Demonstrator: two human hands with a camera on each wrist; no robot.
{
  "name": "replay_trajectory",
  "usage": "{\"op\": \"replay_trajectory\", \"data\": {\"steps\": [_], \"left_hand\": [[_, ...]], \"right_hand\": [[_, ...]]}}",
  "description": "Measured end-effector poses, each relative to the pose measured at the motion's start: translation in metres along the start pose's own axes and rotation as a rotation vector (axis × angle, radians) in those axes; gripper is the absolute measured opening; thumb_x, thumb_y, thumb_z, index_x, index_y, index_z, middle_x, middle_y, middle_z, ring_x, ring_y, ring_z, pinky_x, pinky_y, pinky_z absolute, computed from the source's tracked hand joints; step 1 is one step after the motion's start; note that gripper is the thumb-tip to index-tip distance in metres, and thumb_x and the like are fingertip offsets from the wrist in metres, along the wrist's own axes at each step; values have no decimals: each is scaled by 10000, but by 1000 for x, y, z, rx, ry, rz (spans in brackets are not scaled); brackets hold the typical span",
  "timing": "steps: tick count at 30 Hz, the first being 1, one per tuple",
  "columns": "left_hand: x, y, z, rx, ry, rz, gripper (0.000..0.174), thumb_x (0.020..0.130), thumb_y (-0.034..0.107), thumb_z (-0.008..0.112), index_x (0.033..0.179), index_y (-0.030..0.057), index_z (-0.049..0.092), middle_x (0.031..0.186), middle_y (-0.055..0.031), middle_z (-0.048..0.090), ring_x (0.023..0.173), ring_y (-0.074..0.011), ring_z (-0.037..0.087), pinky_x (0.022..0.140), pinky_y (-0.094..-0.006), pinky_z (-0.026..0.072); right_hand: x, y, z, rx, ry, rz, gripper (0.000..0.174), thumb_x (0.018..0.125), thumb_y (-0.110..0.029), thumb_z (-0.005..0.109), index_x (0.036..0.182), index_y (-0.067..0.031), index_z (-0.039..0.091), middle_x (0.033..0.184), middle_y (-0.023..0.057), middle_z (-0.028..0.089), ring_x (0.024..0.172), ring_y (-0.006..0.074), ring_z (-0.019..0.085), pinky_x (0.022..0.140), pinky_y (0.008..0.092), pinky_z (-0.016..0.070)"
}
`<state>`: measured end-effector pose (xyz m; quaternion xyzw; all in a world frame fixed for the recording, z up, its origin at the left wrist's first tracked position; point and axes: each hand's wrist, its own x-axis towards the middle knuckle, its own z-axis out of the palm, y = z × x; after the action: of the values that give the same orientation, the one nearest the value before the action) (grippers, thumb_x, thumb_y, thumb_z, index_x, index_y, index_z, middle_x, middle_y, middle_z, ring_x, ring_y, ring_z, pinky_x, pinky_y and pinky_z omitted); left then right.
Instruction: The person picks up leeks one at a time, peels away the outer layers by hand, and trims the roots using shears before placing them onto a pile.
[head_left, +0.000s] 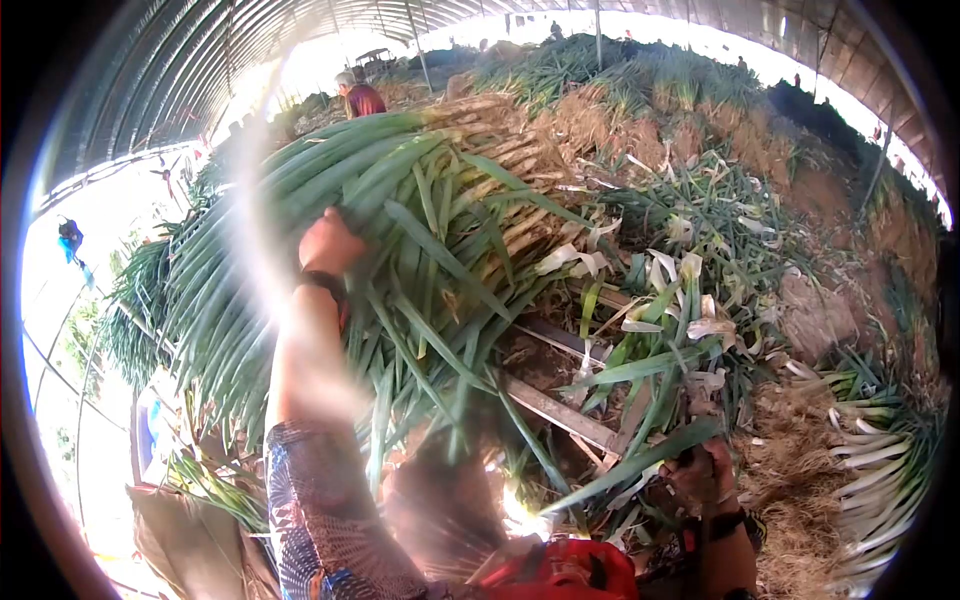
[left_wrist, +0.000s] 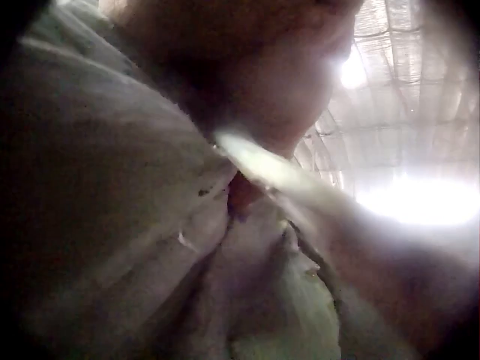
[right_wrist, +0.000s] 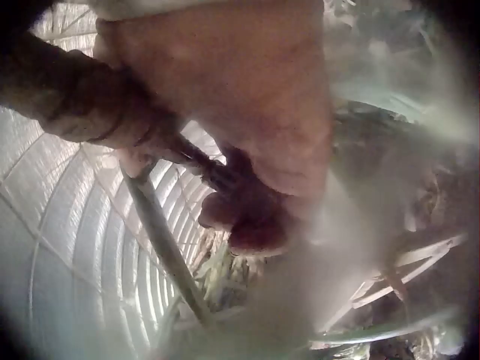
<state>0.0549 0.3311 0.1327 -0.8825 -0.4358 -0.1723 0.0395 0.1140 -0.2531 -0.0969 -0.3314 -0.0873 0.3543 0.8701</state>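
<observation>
My left hand, blurred, is over a large heap of scallions, with its fingers curled in among the long green leaves. Whether it grips any of them I cannot tell. In the left wrist view, a blurred pale strip crosses in front of a light shirt. At the lower right, my right hand holds a long green scallion leaf that points down to the left. Its fingers are curled in the right wrist view, where a thin stalk runs down from the fingertips.
Wooden slats lie under the heap. Loose leaves and peelings are piled beyond the right hand. A row of white-stemmed scallions lies at the far right, beside dry root trimmings. Another person is at the back.
</observation>
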Motion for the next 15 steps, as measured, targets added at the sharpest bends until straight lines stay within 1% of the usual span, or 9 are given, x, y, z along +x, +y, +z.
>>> {"op": "replay_trajectory", "data": {"steps": [1,3,5,6,9,10,12,13,15], "left_hand": [[1,2,1,-15,2,15,729,658,341,752,1246,20,465,1104,-206,636,1037,-364,613,874,-443,500],[-2,6,7,-33,12,37,643,680,254,712,1226,16,472,1076,-216,646,1014,-374,622,862,-456,503],[-6,12,12,-37,40,56,576,710,200,659,1222,14,470,1086,-222,641,1022,-380,617,860,-460,501],[-10,17,10,-45,15,66,549,731,165,605,1239,15,462,1080,-232,639,1019,-386,615,855,-465,498],[-30,30,1,-99,16,109,567,730,160,604,1257,15,453,1073,-236,639,1016,-393,614,851,-472,496],[-43,33,-3,-103,79,168,381,845,147,447,1195,3,490,1012,-245,651,962,-421,621,823,-485,500],[-62,38,-8,-128,30,188,378,829,146,464,1179,2,475,1007,-261,645,957,-427,619,825,-501,493],[-72,39,-9,-140,5,198,378,821,145,473,1171,1,468,1004,-269,642,955,-430,619,826,-509,490],[-99,36,-10,-218,-30,215,404,768,126,560,1138,9,445,1016,-290,628,980,-460,594,839,-510,474]], "right_hand": [[3,2,-2,-16,-66,41,342,840,-359,572,1043,-84,556,955,91,597,835,221,569,696,367,454],[2,4,-4,-600,29,-38,323,854,-359,569,1019,-81,577,916,103,595,780,226,537,717,397,432],[5,7,-6,-604,47,-36,299,866,-341,568,998,-74,585,885,109,591,751,233,525,733,412,423],[8,10,-9,-317,18,6,282,871,-324,568,989,-68,583,873,109,588,750,237,529,738,413,425],[15,13,-30,-30,-33,89,227,897,-270,551,961,-54,576,856,108,588,762,250,545,749,422,426],[16,14,-35,-31,-32,99,225,904,-268,545,956,-52,574,852,109,589,764,251,549,749,425,427],[20,18,-41,-71,-73,93,189,930,-220,511,937,-41,570,831,113,594,754,249,560,747,432,438],[21,18,-40,-112,-36,98,185,934,-214,510,937,-39,570,836,114,598,759,244,563,736,421,443],[20,18,-39,-187,41,114,179,942,-201,506,939,-34,569,846,115,606,771,234,569,714,399,455]]}}
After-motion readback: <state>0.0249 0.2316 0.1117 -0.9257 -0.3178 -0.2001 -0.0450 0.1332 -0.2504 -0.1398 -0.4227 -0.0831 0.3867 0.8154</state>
